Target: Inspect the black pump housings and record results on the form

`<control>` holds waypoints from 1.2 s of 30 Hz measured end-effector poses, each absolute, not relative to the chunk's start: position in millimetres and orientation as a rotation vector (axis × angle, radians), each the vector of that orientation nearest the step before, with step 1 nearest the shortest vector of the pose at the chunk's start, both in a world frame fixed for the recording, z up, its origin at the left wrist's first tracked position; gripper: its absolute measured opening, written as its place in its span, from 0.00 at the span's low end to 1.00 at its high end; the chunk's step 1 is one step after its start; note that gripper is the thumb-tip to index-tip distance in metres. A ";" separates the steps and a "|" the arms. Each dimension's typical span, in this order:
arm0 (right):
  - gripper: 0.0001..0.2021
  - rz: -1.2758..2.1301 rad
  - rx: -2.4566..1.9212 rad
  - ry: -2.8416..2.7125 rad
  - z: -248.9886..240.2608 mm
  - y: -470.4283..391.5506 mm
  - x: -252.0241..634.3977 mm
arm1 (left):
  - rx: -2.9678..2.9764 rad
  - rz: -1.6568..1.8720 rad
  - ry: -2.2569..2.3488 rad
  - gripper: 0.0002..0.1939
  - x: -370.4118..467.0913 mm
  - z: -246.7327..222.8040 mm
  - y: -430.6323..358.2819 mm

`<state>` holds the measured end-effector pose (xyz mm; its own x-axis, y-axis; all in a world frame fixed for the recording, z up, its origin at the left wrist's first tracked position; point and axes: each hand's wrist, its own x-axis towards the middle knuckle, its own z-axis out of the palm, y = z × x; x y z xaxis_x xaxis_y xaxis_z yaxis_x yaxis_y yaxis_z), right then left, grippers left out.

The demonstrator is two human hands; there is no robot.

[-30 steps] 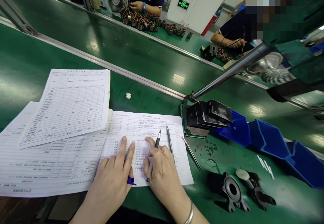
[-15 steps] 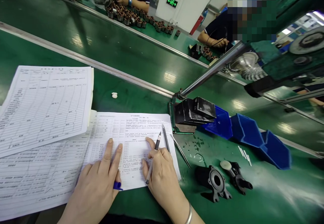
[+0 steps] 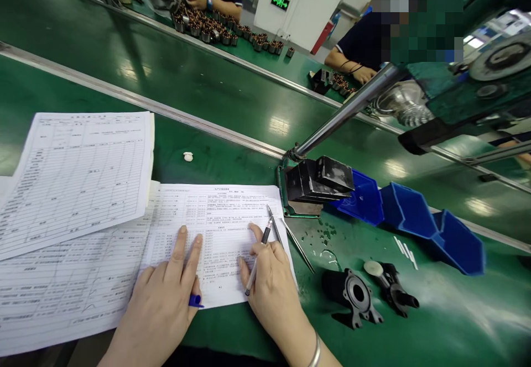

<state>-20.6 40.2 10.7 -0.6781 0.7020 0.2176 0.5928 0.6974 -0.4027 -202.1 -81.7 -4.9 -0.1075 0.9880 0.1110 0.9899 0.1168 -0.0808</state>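
Gripping a pen [image 3: 266, 234] in the right hand [image 3: 272, 284], over a printed page [image 3: 226, 240].
Left hand [image 3: 164, 298] rests there, two fingers outstretched; whether it clasps the blue cap [image 3: 195, 300], I cannot tell. Beyond: black blocks [image 3: 305, 182], blue bins [image 3: 409, 213].

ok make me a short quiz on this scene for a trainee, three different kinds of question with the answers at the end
1. Multiple choice: Which hand holds the pen? a) left, b) right, c) neither.
2. True or false: A blue cap sticks out beside the left hand.
3. Count: How many blue bins form the row beside the black blocks?

Key:
1. b, the right hand.
2. True.
3. Three.
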 end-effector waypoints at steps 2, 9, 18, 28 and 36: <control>0.05 0.586 -0.958 -2.434 22.1 45.2 -21.7 | -1.986 -0.003 -2.269 0.37 -201.1 -3.6 -80.5; 0.13 1.618 -0.818 -1.766 53.0 62.5 -90.5 | -1.975 -0.008 -2.338 0.39 -200.4 2.7 -77.7; 0.11 1.661 -0.858 -2.003 6.7 65.6 -130.8 | -2.030 -0.051 -2.347 0.32 -202.8 1.5 -79.1; 0.11 1.508 -0.935 -2.228 10.8 66.8 -135.1 | -2.030 -0.065 -2.321 0.25 -203.9 5.3 -79.2; 0.10 1.468 -0.973 -2.161 7.4 63.3 -136.9 | -2.048 -0.090 -2.319 0.25 -203.6 5.1 -77.1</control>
<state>-136.9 63.3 7.4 -0.7021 0.7066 -0.0876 0.3418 0.2265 -0.9121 -203.6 -77.1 5.1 -0.1241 0.9896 0.0731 0.9923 0.1235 0.0128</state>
